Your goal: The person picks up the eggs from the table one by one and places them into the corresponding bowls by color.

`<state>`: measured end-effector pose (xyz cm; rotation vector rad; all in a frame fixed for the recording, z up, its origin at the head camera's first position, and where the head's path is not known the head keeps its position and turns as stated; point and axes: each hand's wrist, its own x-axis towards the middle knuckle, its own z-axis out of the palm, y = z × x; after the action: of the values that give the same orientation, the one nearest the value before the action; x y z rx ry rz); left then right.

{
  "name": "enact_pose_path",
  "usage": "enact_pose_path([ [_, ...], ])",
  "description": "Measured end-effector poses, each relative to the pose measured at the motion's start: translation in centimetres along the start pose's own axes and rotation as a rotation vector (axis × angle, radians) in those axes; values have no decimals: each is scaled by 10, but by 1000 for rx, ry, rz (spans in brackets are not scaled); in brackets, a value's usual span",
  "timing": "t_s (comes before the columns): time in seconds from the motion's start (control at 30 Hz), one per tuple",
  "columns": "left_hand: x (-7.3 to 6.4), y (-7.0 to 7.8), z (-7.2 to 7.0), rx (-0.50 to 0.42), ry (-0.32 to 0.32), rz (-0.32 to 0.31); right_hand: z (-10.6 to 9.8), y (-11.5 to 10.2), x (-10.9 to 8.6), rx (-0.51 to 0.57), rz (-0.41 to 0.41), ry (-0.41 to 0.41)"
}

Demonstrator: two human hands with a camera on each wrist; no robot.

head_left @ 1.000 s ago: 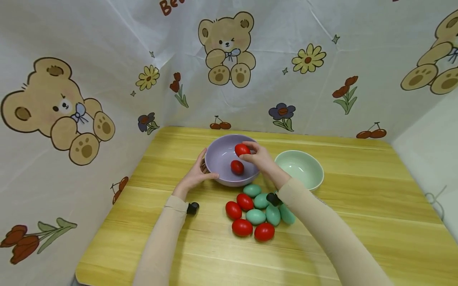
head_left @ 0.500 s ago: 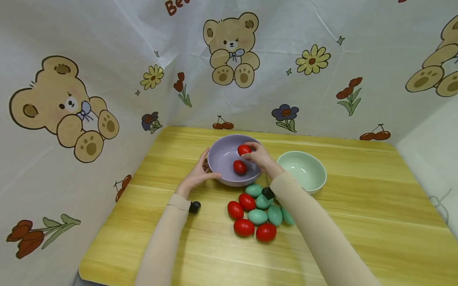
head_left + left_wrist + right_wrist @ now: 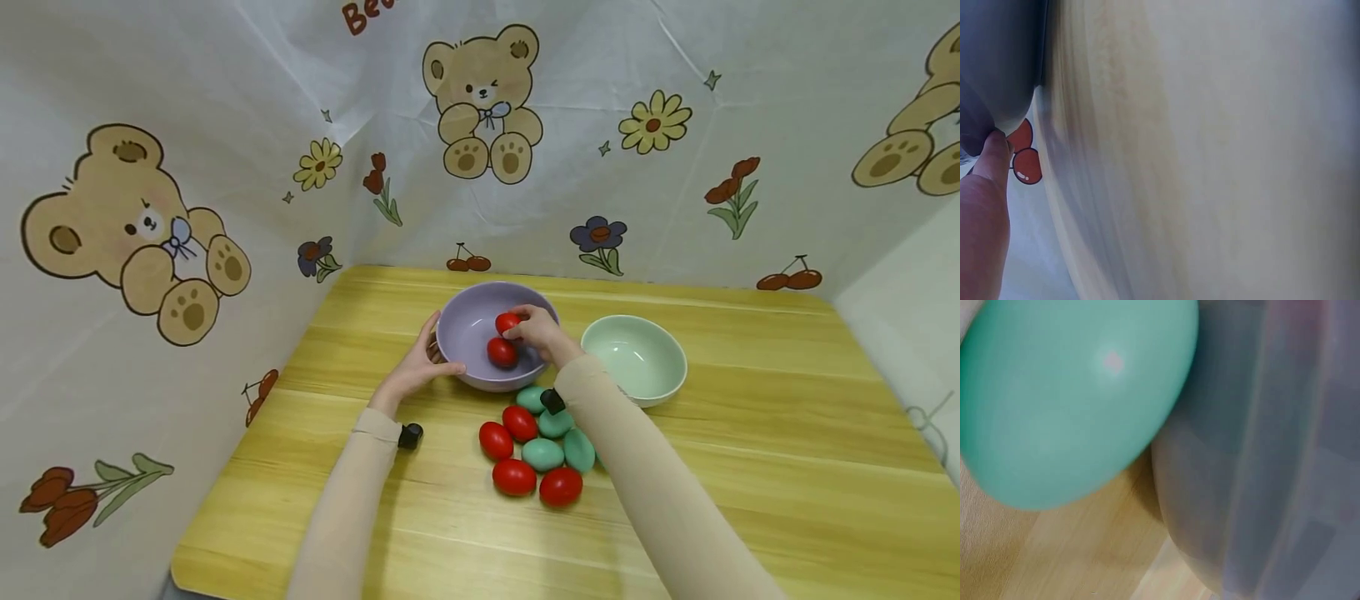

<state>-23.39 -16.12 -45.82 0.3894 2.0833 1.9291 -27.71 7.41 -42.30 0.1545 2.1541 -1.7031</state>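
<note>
A white cloth [image 3: 525, 225] printed with teddy bears, daisies, tulips and cherries stands behind and to the left of the wood-grain desk [image 3: 757, 400]. Two beige sleeves [image 3: 660, 483] reach in over the desk from the near edge.

The purple bowl [image 3: 467, 337] stands upright on the desk, toward its far side. The smaller pale green bowl [image 3: 637, 358] stands just to its right, partly behind the right sleeve.

The left hand [image 3: 411, 372] cups the left side of the purple bowl, thumb spread wide from the fingers: the thumb lies along the near outer wall, the fingers round the left side. The right hand [image 3: 543, 332] reaches inside the bowl, its fingers narrowed on a red egg [image 3: 507, 322]. A second red egg [image 3: 502, 352] lies on the bowl's floor just nearer the person; whether the two touch cannot be told.

On the desk in front of the bowl, four red eggs [image 3: 514, 477] lie grouped with several green eggs [image 3: 542, 455], some of these partly covered by the right sleeve. One green egg looms large beside the bowl's outer wall in the right wrist view. Smallest are the black fittings [image 3: 410, 436] at both cuffs.
</note>
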Motion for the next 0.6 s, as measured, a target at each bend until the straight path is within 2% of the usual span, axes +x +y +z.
enact_pose_path([
  [0.1,-3,6,3,3,-10,4,2,0,0,-39,18,1],
  [0.2,-2,5,3,3,-6,-7,4,2,-1,-80,34,-15],
  [0.43,6,-19,-3,35,20,21,9,4,1,-154,42,-49],
  [0.6,0,-2,0,33,2,-1,9,3,1,-183,51,-53],
])
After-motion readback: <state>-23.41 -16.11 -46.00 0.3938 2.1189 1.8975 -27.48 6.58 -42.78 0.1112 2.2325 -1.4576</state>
